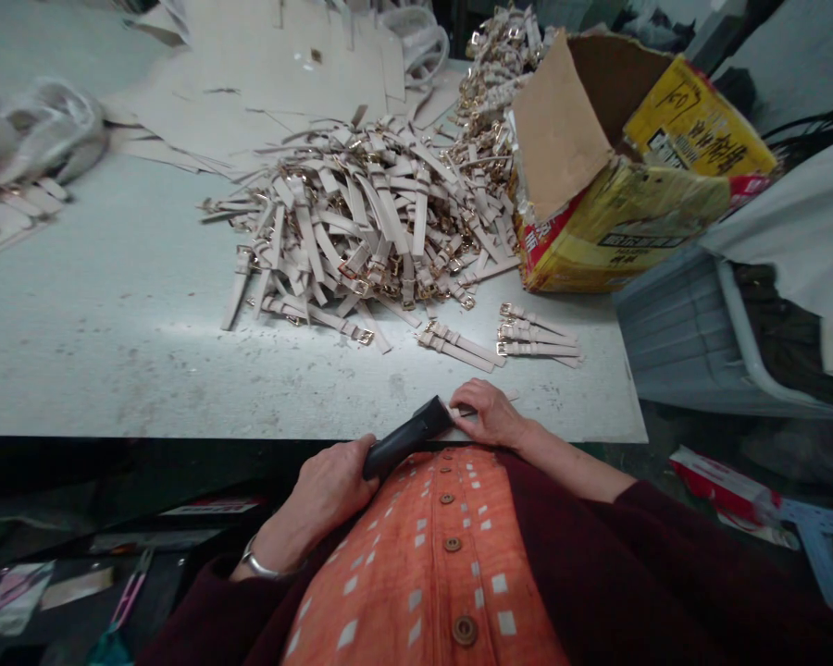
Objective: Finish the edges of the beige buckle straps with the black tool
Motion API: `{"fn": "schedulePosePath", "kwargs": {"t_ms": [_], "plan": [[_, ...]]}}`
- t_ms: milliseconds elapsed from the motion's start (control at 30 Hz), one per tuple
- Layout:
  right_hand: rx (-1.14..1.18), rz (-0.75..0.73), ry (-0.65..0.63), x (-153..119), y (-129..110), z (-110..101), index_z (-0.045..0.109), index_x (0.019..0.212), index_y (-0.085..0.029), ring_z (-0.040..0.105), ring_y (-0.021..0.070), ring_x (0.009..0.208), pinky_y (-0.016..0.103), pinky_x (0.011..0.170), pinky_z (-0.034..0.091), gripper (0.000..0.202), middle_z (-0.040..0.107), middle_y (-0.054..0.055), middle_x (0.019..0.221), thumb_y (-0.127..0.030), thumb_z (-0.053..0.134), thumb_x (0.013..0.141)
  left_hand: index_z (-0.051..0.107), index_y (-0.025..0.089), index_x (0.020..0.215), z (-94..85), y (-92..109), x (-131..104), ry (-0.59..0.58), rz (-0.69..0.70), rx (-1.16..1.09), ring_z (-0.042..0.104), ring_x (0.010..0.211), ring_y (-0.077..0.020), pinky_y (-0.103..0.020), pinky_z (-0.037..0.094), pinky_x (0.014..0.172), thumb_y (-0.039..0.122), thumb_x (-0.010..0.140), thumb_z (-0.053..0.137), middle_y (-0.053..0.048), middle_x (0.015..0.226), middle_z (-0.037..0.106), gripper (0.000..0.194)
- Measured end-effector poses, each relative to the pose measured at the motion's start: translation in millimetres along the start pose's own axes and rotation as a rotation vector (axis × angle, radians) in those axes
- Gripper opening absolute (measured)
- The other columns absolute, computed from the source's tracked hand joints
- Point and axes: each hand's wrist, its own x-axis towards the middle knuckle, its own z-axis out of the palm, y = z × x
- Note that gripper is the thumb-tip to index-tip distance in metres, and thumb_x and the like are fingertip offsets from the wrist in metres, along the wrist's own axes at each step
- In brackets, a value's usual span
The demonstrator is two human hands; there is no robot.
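My left hand (337,476) is wrapped round the grip of a black handheld tool (409,437) with a wider, squared head. The tool slants up to the right at the table's front edge; its exact kind cannot be made out. My right hand (486,414) is closed on a pale strap (454,413), mostly hidden by the fingers, with its end close against the tool's head. Beyond my hands, two pale buckle straps (462,347) lie side by side, and several more straps (538,335) are fanned out to their right.
A large heap of pale buckle straps (367,217) covers the table's middle. Behind it lie pale sheets (250,65). An open yellow carton (617,222) stands at the right, with a grey bin (680,333) beside the table. Plastic-wrapped pieces (34,139) lie far left.
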Motion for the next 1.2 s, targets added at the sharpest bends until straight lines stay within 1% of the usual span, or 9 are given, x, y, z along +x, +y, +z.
{"fn": "schedulePosePath", "kwargs": {"t_ms": [233, 433, 533, 600, 700, 833, 933, 1033, 1200], "plan": [[-0.054, -0.025, -0.015, 1, 7, 5, 0.058, 0.082, -0.018, 0.050, 0.0181, 0.079, 0.031, 0.074, 0.037, 0.014, 0.059, 0.005, 0.078, -0.016, 0.058, 0.068, 0.052, 0.022, 0.112, 3.2, -1, -2, 0.013, -0.017, 0.022, 0.063, 0.091, -0.0229, -0.030, 0.045, 0.075, 0.033, 0.072, 0.046, -0.009, 0.097, 0.067, 0.041], [-0.078, -0.046, -0.019, -4, 11, 0, 0.060, 0.083, -0.016, 0.046, 0.0188, 0.077, 0.031, 0.070, 0.039, 0.026, 0.054, 0.006, 0.077, -0.008, 0.051, 0.060, 0.051, 0.024, 0.111, -0.3, 1, -2, -0.005, -0.022, 0.031, 0.063, 0.088, -0.0229, -0.031, 0.044, 0.072, 0.030, 0.072, 0.047, -0.008, 0.093, 0.067, 0.040], [-0.021, -0.053, 0.015, -6, 11, -1, 0.061, 0.092, -0.016, 0.047, 0.0187, 0.079, 0.031, 0.071, 0.041, 0.029, 0.055, 0.006, 0.081, -0.009, 0.052, 0.065, 0.051, 0.023, 0.113, -2.3, 3, -4, -0.013, -0.037, 0.024, 0.062, 0.089, -0.0222, -0.030, 0.044, 0.074, 0.030, 0.073, 0.047, -0.009, 0.096, 0.067, 0.040], [0.029, -0.055, 0.045, -7, 11, -1, 0.062, 0.095, -0.018, 0.048, 0.0182, 0.080, 0.031, 0.072, 0.042, 0.024, 0.056, 0.006, 0.083, -0.014, 0.055, 0.072, 0.050, 0.022, 0.114, -3.9, 3, -6, -0.008, -0.032, 0.030, 0.062, 0.089, -0.0221, -0.030, 0.044, 0.074, 0.029, 0.073, 0.046, -0.009, 0.097, 0.067, 0.041], [0.053, -0.058, 0.089, -8, 13, 3, 0.065, 0.092, -0.020, 0.050, 0.0176, 0.079, 0.033, 0.073, 0.042, 0.015, 0.058, 0.006, 0.083, -0.027, 0.058, 0.080, 0.049, 0.022, 0.115, -6.7, -1, -10, 0.003, -0.005, 0.054, 0.062, 0.090, -0.0232, -0.031, 0.044, 0.074, 0.029, 0.073, 0.046, -0.010, 0.096, 0.067, 0.043], [0.053, -0.072, 0.116, -9, 17, 10, 0.066, 0.089, -0.021, 0.050, 0.0173, 0.080, 0.034, 0.073, 0.041, 0.018, 0.059, 0.006, 0.083, -0.035, 0.056, 0.084, 0.052, 0.022, 0.109, -11.6, -2, -12, 0.005, 0.021, 0.074, 0.063, 0.088, -0.0232, -0.031, 0.044, 0.072, 0.027, 0.071, 0.047, -0.008, 0.093, 0.068, 0.038], [0.052, -0.076, 0.111, -9, 19, 13, 0.067, 0.085, -0.022, 0.050, 0.0174, 0.079, 0.034, 0.072, 0.040, 0.017, 0.059, 0.006, 0.082, -0.034, 0.055, 0.085, 0.053, 0.022, 0.105, -15.0, 3, -11, -0.011, 0.022, 0.077, 0.063, 0.088, -0.0220, -0.030, 0.044, 0.072, 0.027, 0.071, 0.048, -0.008, 0.091, 0.068, 0.034], [0.041, -0.058, 0.084, -7, 16, 11, 0.066, 0.080, -0.021, 0.049, 0.0176, 0.079, 0.033, 0.073, 0.038, 0.015, 0.059, 0.005, 0.082, -0.031, 0.056, 0.084, 0.053, 0.022, 0.107, -16.2, 8, -9, -0.012, 0.015, 0.076, 0.063, 0.087, -0.0227, -0.031, 0.044, 0.072, 0.028, 0.072, 0.048, -0.009, 0.092, 0.067, 0.036], [-0.017, -0.035, -0.046, 1, 6, 2, 0.058, 0.074, -0.018, 0.046, 0.0173, 0.081, 0.031, 0.074, 0.035, 0.009, 0.056, 0.004, 0.080, -0.022, 0.056, 0.082, 0.052, 0.021, 0.110, -13.3, 7, -8, 0.004, 0.011, 0.075, 0.063, 0.089, -0.0238, -0.032, 0.045, 0.073, 0.028, 0.072, 0.047, -0.011, 0.094, 0.067, 0.040]]}}
